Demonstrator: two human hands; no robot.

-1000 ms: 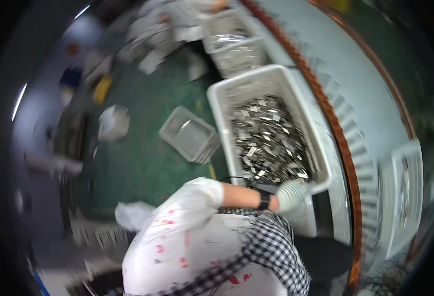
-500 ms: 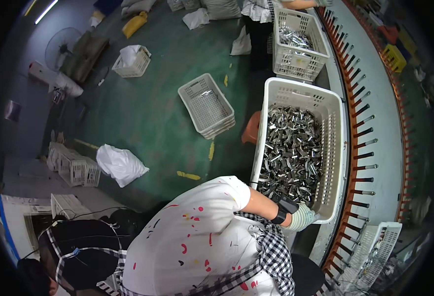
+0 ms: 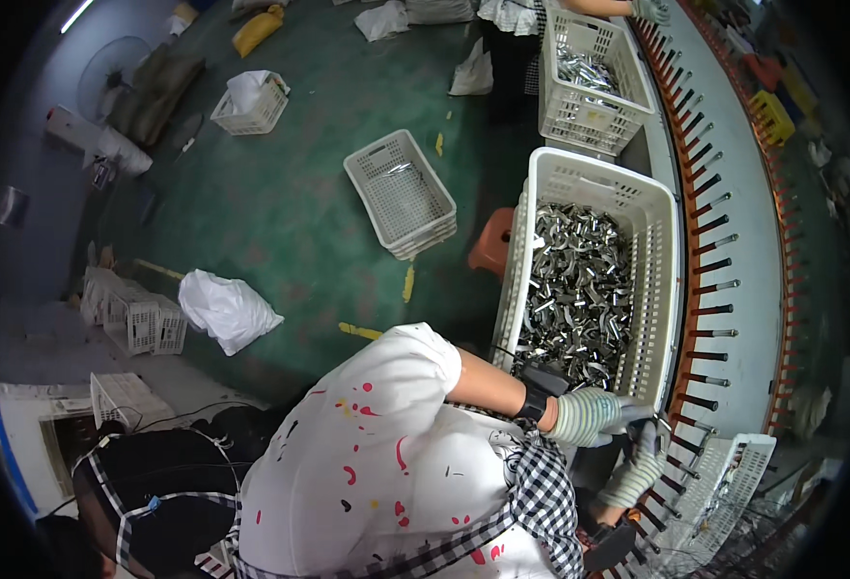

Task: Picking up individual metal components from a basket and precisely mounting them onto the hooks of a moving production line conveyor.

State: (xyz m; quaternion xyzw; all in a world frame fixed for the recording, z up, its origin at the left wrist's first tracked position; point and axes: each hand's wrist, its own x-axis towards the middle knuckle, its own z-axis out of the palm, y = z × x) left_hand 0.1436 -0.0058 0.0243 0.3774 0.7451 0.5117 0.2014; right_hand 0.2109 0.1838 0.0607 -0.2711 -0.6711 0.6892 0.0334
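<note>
A factory floor: white plastic crates (image 3: 656, 251) of metal parts (image 3: 579, 289) line a conveyor of pegs (image 3: 714, 289) over green flooring (image 3: 290, 212).

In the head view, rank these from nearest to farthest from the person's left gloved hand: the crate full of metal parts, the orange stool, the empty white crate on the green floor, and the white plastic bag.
From the left hand:
1. Crate of metal parts, just above the hand.
2. Orange stool, left of that crate.
3. Empty white crate, farther up-left on the floor.
4. White plastic bag, far left.

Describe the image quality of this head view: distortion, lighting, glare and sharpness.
Head view: strong fisheye, so the conveyor rail bends and a black rim frames the picture; lighting is even overhead, with glints on the metal parts in the white crate; the centre is sharp, and the gloved hands are slightly soft.
</note>
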